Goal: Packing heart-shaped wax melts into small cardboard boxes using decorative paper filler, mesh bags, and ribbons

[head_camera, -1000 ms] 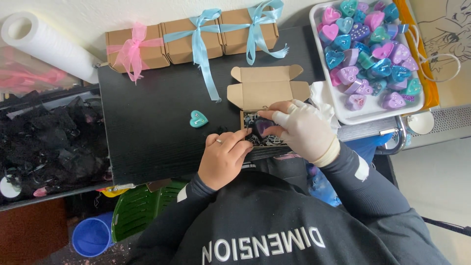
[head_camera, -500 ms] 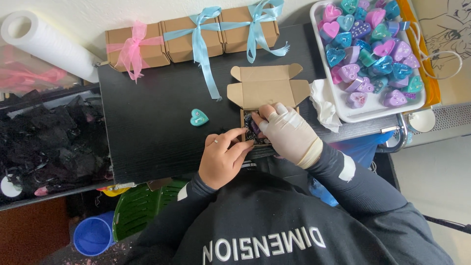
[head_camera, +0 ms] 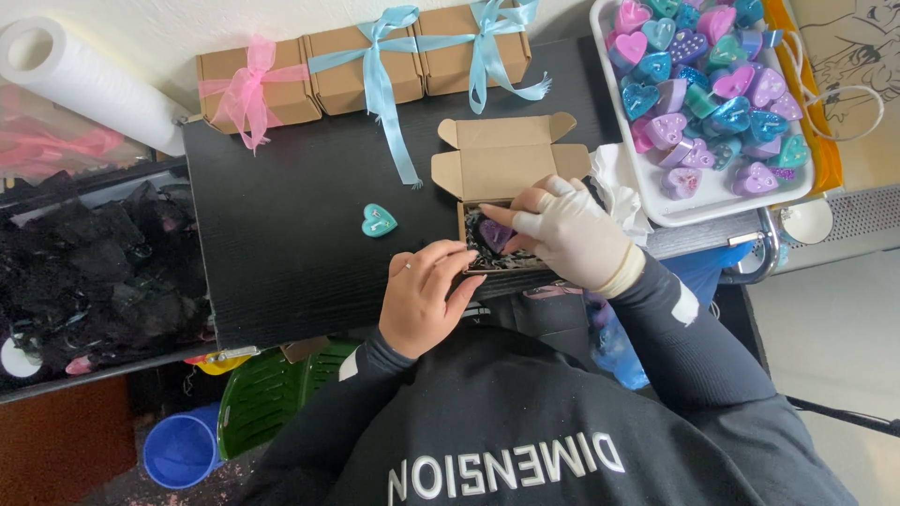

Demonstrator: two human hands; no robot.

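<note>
A small open cardboard box [head_camera: 506, 171] stands on the black table top [head_camera: 281, 262], its lid flaps folded back. Inside it, a purple heart-shaped piece [head_camera: 494, 234] lies on black shredded paper. My right hand [head_camera: 572, 239], in a white glove, reaches into the box from the right, with its fingertips on the purple heart. My bare left hand [head_camera: 427, 295] holds the box's front left corner with the fingers stretched along its edge. A teal heart [head_camera: 379, 220] lies loose on the table, left of the box.
Three closed cardboard boxes, one tied with a pink ribbon [head_camera: 248, 89] and two with blue ribbons [head_camera: 380, 66], line the far edge. At the right is a white tray [head_camera: 698, 201] of several coloured hearts. A paper roll [head_camera: 89, 80] and black shredded paper [head_camera: 94, 262] lie left.
My gloved right hand has drawn back to the right, uncovering the purple heart in the box. My left hand has slid slightly along the box's front edge.
</note>
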